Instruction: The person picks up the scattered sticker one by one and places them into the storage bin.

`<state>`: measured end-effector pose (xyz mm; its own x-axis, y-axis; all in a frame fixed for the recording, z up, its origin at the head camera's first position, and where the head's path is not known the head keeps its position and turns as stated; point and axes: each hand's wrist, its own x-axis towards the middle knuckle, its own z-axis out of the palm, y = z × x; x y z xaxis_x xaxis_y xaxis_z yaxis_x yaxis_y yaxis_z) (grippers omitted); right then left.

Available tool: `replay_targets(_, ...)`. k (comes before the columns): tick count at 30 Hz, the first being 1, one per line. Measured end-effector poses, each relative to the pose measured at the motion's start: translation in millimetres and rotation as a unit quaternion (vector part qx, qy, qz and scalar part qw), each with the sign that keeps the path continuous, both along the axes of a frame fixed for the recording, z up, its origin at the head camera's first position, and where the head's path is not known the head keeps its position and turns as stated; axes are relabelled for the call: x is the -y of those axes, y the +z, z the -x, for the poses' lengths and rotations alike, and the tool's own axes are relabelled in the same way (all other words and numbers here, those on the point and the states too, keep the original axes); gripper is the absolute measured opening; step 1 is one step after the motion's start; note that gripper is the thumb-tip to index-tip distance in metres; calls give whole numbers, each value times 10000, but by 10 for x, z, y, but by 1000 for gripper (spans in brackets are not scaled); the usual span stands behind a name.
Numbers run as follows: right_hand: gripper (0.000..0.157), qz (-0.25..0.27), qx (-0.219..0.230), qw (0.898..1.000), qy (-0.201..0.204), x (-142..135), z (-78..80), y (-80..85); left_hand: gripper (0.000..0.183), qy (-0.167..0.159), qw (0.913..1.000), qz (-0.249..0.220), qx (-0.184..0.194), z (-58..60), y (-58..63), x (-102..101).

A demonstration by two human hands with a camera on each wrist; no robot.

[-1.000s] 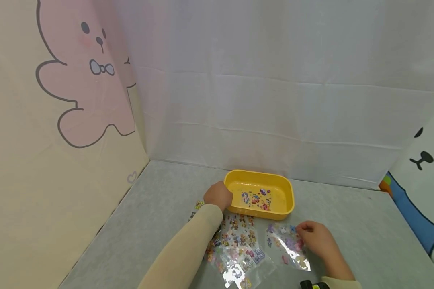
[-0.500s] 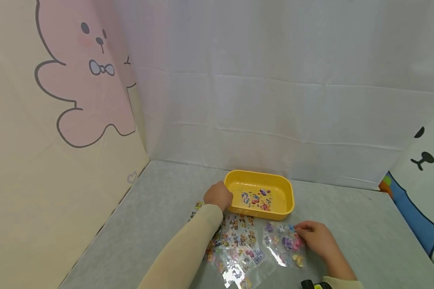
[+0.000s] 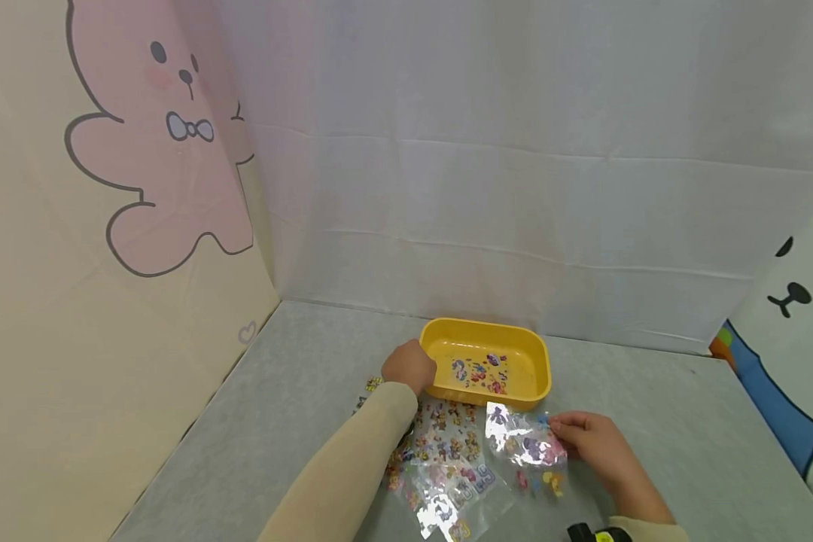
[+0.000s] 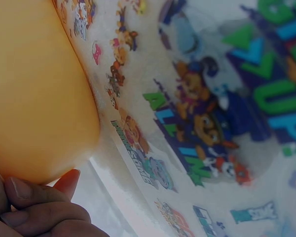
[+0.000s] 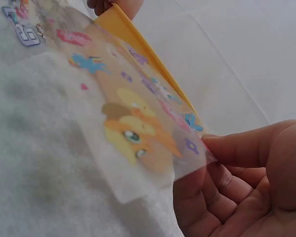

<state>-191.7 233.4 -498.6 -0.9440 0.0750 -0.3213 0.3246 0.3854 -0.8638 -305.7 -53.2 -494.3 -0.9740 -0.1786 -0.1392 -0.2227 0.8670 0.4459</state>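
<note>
A yellow tray point(image 3: 532, 366) stands near the back of the table, with a clear sheet of small colourful stickers point(image 3: 478, 374) inside. My left hand point(image 3: 409, 366) grips its left edge; in the left wrist view the fingers point(image 4: 49, 210) curl by the tray wall point(image 4: 39, 98). To the right, my right hand point(image 3: 595, 444) pinches the right edge of a clear pony sticker sheet point(image 3: 525, 448) between thumb and fingers. That sheet point(image 5: 138, 123) tilts up off the table in the right wrist view, its upper end close to the tray's front.
Several more clear sticker sheets point(image 3: 447, 436) lie overlapping in front of the tray, partly under my left sleeve point(image 3: 342, 459). A glossy one point(image 3: 450, 500) lies nearest me. White cloth point(image 3: 488, 188) hangs behind the table, and a printed bear cloth point(image 3: 176, 188) hangs at left.
My right hand has lifted and tilted the pony sticker sheet, shifting it slightly left and toward the tray. The left hand and tray have stayed put.
</note>
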Motion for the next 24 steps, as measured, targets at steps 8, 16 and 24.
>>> replay_targets(8, 33, 70, -169, 9998, 57, 118, 84, 5, 24, 22, 10000, 21, 12, 6, 2, -7)
replay_targets(16, 24, 226, -328, 9978, 522, 221, 135, -11, 25, 58, 10000, 60, 48, 20, -34, -20)
replay_targets(24, 29, 362, -385, 9967, 619, 208, 216, 106, 25, 108, 9999, 98, 24, 19, -20, -14)
